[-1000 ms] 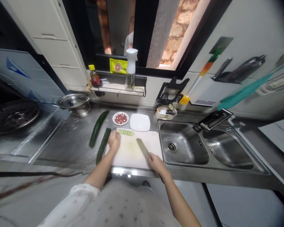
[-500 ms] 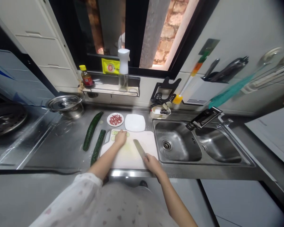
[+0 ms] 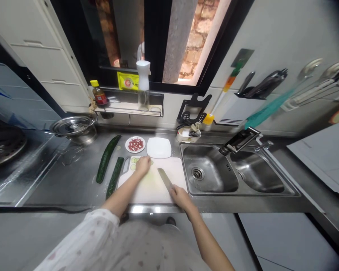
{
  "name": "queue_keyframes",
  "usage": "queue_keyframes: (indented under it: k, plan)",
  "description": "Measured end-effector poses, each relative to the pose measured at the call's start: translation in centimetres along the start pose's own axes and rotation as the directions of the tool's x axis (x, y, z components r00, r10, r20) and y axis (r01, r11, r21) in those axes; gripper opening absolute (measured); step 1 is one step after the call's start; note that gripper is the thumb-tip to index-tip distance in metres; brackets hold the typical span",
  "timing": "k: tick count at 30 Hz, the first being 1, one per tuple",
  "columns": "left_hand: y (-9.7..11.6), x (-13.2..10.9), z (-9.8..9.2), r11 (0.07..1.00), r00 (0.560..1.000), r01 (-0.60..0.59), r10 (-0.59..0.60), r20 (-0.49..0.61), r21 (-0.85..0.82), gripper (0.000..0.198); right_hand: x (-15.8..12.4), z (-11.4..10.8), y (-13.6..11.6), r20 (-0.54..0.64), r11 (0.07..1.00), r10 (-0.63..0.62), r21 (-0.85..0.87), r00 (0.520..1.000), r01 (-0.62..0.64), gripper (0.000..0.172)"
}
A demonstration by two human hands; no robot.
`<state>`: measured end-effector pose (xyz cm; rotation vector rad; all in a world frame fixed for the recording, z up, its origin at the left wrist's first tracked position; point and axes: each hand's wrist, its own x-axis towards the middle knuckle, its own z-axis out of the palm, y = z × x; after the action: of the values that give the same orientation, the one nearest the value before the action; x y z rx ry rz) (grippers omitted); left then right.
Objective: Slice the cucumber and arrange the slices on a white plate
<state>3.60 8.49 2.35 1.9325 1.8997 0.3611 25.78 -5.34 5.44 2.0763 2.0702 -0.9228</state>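
A white cutting board [image 3: 158, 186] lies on the steel counter left of the sink. My left hand [image 3: 142, 165] rests on its far edge, fingers curled over a row of cucumber slices [image 3: 133, 162]. My right hand [image 3: 180, 196] grips the handle of a knife [image 3: 165, 178], blade lying flat on the board and pointing away from me. Two whole cucumbers [image 3: 107, 158] [image 3: 115, 177] lie on the counter left of the board. Behind the board stand a small plate of red bits [image 3: 135, 144] and an empty white square plate [image 3: 158, 147].
A double steel sink [image 3: 231, 177] with a faucet [image 3: 238, 140] lies to the right. A lidded steel pot [image 3: 72, 128] stands at the back left beside a stove. A shelf under the window holds a sauce bottle [image 3: 96, 93] and a spray bottle [image 3: 143, 84]. Utensils hang on the right wall.
My left hand moved right along the board's far edge onto the cucumber slices and bunched them. The knife hand stayed put. The camera view shifted slightly to the right.
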Motion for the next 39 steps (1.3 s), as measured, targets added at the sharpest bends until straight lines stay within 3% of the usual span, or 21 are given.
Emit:
queue_keyframes:
  k: [7, 12, 24, 30, 39]
  plan:
    - [-1.1, -2.7, 0.0, 0.930, 0.977, 0.213, -0.206, 0.053, -0.301, 0.012, -0.2, -0.5, -0.5, 0.013, 1.000, 0.007, -0.017, 1.000, -0.007, 0.028]
    - [-2.4, -5.0, 0.4, 0.887, 0.953, 0.302, -0.285, 0.099, -0.350, 0.009, -0.6, -0.6, -1.1, 0.032, 0.998, -0.017, -0.052, 0.999, 0.019, 0.029]
    - [-3.6, -6.8, 1.0, 0.941, 0.963, 0.269, -0.264, 0.050, -0.206, 0.012, -1.6, -1.1, -4.3, 0.087, 0.967, -0.111, -0.222, 0.990, 0.128, 0.028]
    - [-4.4, -6.9, 1.3, 0.943, 0.964, 0.264, -0.267, 0.016, -0.201, 0.025, -1.6, -0.7, -4.4, 0.123, 0.959, -0.109, -0.248, 0.986, 0.137, 0.028]
    - [-4.6, -6.6, 1.6, 0.942, 0.958, 0.283, -0.286, 0.008, -0.179, 0.024, -1.9, -0.8, -4.8, 0.139, 0.936, -0.117, -0.315, 0.983, 0.156, 0.030]
